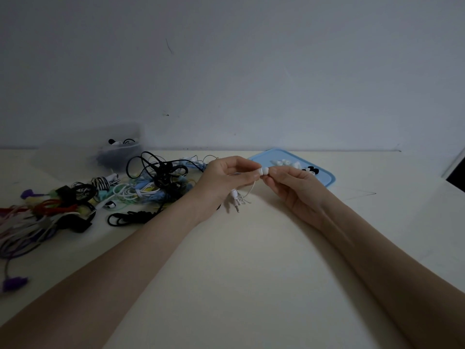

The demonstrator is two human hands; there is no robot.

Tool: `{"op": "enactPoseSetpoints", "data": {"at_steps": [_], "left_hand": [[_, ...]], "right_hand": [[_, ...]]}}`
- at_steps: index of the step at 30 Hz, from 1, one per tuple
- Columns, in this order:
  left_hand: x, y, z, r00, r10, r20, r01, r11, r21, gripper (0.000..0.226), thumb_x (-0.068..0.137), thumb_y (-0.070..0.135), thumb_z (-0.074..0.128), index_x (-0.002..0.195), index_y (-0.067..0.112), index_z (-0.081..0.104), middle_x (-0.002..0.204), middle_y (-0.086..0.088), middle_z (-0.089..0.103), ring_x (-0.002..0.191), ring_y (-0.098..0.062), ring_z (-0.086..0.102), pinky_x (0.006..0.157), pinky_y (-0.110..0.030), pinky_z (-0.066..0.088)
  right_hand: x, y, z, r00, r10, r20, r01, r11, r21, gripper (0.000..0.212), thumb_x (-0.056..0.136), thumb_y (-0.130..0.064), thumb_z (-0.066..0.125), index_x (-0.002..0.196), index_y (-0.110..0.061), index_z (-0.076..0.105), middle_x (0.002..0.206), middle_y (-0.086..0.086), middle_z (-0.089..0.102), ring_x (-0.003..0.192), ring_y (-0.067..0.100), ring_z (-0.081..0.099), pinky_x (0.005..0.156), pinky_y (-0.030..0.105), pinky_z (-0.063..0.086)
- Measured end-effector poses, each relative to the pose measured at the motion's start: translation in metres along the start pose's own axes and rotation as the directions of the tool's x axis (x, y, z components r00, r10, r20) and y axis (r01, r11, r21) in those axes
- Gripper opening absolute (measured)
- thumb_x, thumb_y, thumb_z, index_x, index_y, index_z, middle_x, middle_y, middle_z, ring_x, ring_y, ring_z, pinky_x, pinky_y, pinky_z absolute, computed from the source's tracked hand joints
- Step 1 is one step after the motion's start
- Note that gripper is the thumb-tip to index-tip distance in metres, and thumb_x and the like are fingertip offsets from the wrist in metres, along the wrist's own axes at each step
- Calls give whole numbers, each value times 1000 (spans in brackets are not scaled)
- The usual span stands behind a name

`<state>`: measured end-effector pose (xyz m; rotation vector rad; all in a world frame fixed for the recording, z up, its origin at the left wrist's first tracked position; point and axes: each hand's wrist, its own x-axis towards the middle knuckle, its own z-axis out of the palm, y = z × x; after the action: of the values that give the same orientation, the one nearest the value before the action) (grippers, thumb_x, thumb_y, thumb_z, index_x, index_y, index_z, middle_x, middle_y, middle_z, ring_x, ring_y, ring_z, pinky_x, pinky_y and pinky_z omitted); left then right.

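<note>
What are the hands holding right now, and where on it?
A white earphone. The left hand pinches its bud end, cable hanging below; the right hand pinches the ear tip on it.

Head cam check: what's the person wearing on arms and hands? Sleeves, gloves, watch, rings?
Nothing worn that shows. Left forearm and right forearm are bare right to the frame edge, with no sleeve or cuff in view. Left hand and right hand are ungloved, with no watch, bracelet or ring visible. The light is dim, so a thin ring could be missed.
</note>
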<state>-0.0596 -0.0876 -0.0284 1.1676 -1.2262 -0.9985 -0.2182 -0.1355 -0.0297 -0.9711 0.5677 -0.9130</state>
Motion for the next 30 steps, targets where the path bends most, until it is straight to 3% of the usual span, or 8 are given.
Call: {"op": "enactPoseSetpoints", "data": {"at_steps": [5,8,11,17,22,25,30], "left_hand": [[-4,5,4,1000,13,-11,-13,999,37,6,80,10,69,82,15,68,64,14,67,51,2,58,54,-28,43],[-5,9,6,999,46,-1,-46,995,90,6,78,9,70,84,11,68,63,15,67,48,4,57,43,-16,41],[-4,9,5,998,65,-11,-63,993,97,11,77,7,71,87,6,70,67,13,69,55,4,60,45,-8,40],[-3,5,4,999,-22,-36,23,1000,7,10,78,7,70,84,16,70,73,8,71,53,3,60,53,-22,46],[-2,3,4,998,-55,-43,55,998,-9,10,79,9,70,86,16,70,82,1,71,57,1,61,51,-19,44],[-3,4,6,997,-58,-55,56,998,-33,9,79,10,70,86,15,69,83,0,70,56,1,60,55,-26,43],[-6,7,8,997,-26,-70,30,997,64,9,82,10,68,91,11,68,81,6,67,48,4,56,47,-19,37]], "right_hand": [[0,0,0,1000,0,6,0,1000,-4,33,88,3,49,66,-1,73,75,7,73,70,9,70,62,12,53],[0,-1,1,1000,1,7,0,1000,-13,39,89,4,48,60,-3,73,70,5,72,66,8,69,60,12,53],[-1,-1,0,1000,-1,13,1,1000,-27,39,88,4,48,58,-4,73,69,5,72,66,7,69,60,11,53],[1,-1,-1,1000,18,17,-18,1000,-6,28,88,4,48,69,1,69,72,6,71,67,8,69,60,12,52],[1,0,0,1000,9,-12,-9,1000,7,17,89,4,49,80,5,63,71,6,71,65,8,68,59,12,52],[0,1,2,1000,6,-15,-5,999,51,21,90,4,47,80,5,65,73,7,71,67,9,69,61,13,53],[0,0,2,1000,14,-1,-14,999,29,17,92,3,45,90,6,62,73,5,72,68,6,69,62,11,53]]}}
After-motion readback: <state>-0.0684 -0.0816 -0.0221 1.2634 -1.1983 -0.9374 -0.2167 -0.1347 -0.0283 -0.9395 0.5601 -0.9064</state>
